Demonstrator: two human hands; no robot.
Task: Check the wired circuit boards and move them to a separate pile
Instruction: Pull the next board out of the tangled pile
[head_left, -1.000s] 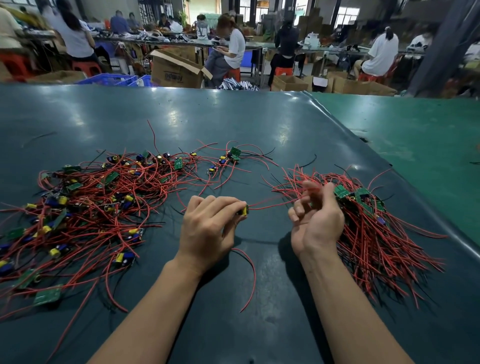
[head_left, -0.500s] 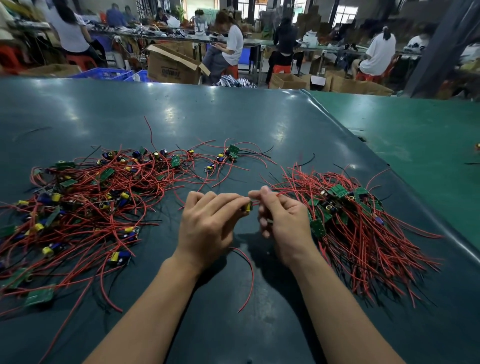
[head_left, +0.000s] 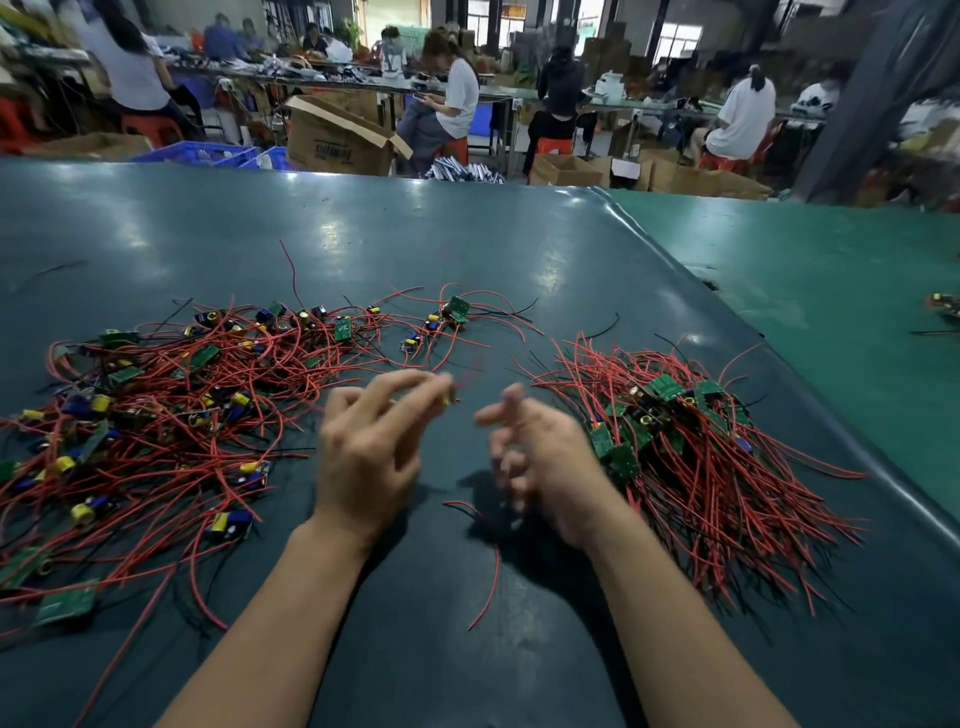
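Note:
My left hand (head_left: 371, 452) is raised over the dark mat and blurred by motion. It pinches a small wired circuit board (head_left: 447, 397) at its fingertips. My right hand (head_left: 540, 457) hovers just right of it, also blurred, with its fingers loosely spread and nothing visible in them. A wide, loose pile of boards with red wires (head_left: 156, 415) lies to the left. A tighter pile of wired boards (head_left: 691, 457) lies right beside my right hand.
A loose red wire (head_left: 491, 571) lies on the mat (head_left: 467, 249) between my forearms. The mat's raised right edge (head_left: 831, 431) borders a green table with one stray board (head_left: 943, 304). People sit among cardboard boxes (head_left: 337, 140) far behind.
My hands were together at the board half a second ago. They have now pulled apart, and the right hand has let go and moved to the right. Both hands are blurred.

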